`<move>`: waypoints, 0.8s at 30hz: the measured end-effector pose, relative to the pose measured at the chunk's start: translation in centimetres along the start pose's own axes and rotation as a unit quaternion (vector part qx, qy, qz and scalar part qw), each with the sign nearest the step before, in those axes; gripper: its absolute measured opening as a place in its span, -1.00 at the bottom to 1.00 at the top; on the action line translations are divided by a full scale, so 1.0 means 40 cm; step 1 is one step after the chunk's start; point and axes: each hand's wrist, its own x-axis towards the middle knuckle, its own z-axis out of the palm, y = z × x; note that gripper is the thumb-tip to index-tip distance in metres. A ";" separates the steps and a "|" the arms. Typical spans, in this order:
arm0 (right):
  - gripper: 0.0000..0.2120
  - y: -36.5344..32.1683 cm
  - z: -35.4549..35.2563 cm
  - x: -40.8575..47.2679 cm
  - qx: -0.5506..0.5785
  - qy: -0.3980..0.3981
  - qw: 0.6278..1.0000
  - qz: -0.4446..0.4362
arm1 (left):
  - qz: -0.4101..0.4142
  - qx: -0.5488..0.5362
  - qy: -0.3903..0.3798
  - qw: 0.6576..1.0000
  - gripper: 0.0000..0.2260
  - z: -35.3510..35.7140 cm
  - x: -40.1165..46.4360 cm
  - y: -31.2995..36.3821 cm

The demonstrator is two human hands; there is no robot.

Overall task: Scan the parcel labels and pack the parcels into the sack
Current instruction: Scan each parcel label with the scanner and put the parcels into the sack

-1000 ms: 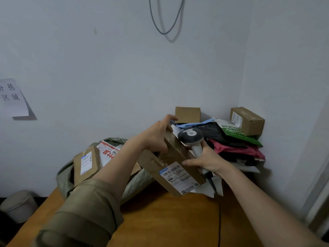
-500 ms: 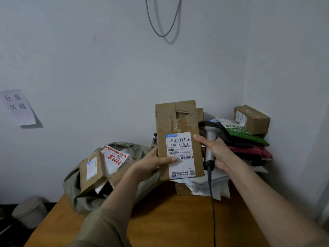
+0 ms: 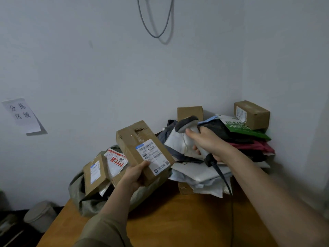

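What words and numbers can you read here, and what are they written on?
"分拣区域": paper sign stuck on the wall.
"2005" beside big red characters, too tilted to read surely: white mailer in the sack.
Barcodes and small print, too blurred: label on the cardboard box gripped by the left hand.
White characters, too blurred: green bag.
Labels too small: corner box, box in the sack.
No text shows on the scanner in the right hand.

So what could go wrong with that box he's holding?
The left hand grips the box only by its lower corner, so it might tip and drop. The sack already looks full, so the box may not fit. The scanner cord trails over the loose parcels and could drag them off.
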 end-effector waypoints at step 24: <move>-0.67 -0.226 -0.149 -0.220 0.085 -0.085 0.992 -0.029 | 0.006 -0.047 0.075 0.996 -0.59 -0.073 0.037 -0.031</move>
